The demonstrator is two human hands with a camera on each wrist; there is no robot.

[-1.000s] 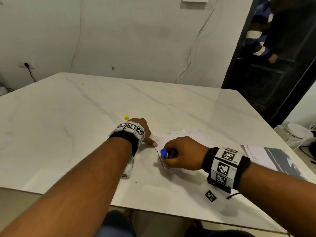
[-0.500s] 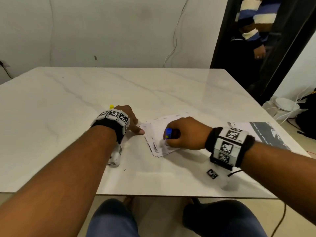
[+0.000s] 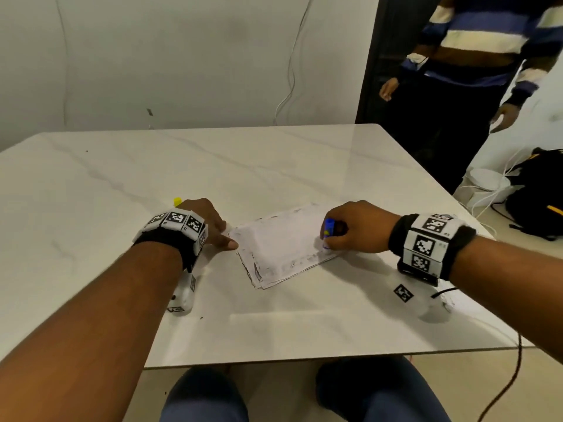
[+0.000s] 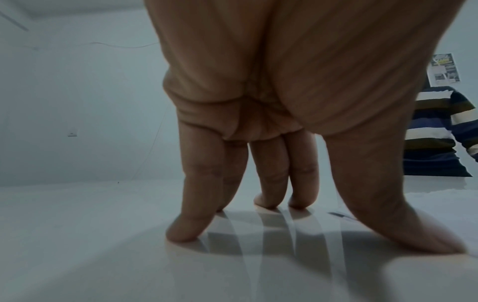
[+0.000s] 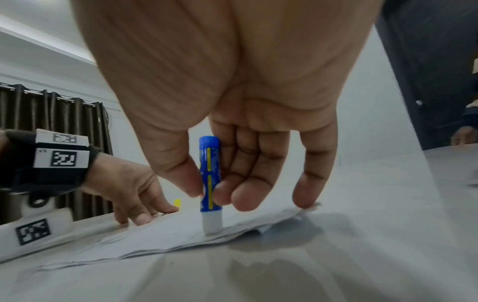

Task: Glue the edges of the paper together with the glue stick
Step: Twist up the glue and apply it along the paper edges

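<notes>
A small stack of white paper with smudged edges lies flat on the marble table. My right hand pinches a blue glue stick upright between thumb and fingers. Its white tip presses on the paper's right edge. The right wrist view shows the glue stick standing on the paper near its corner. My left hand rests with straight fingers on the table, thumb at the paper's left corner. A yellow cap stands just behind the left hand.
A person in a striped sweater stands beyond the table's far right corner. On the floor to the right are a black bag and white cables. The table's near edge runs above my knees.
My right hand has slid the glue stick from the paper's left edge across to its right edge. The left hand has stayed at the left corner. The head view has shifted.
</notes>
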